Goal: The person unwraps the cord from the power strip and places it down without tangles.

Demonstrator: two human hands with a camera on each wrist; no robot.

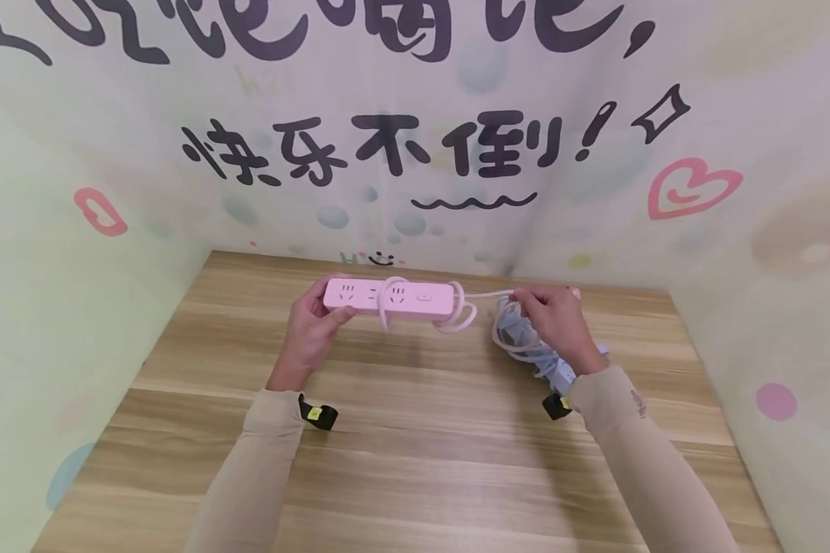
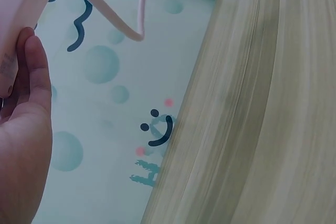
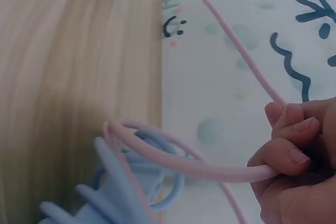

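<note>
My left hand [image 1: 310, 326] grips the left end of a pink power strip [image 1: 415, 302], held up above the table with its sockets facing me. Pink cord [image 1: 385, 303] loops around the strip's middle and right end. From there the cord runs right to my right hand [image 1: 556, 319], whose curled fingers hold it, as the right wrist view also shows. Slack pink cord [image 3: 210, 171] hangs in a loop below that hand. Behind and under it lies a light blue power strip [image 1: 560, 376] with its own bundled blue cord, partly hidden by the hand and forearm.
The wood-grain table [image 1: 415, 461] meets a printed wall sheet [image 1: 360, 223] at the back, with similar sheets on both sides. A black strap [image 1: 318, 413] with a yellow tag sits at the left wrist; another [image 1: 556, 405] is at the right.
</note>
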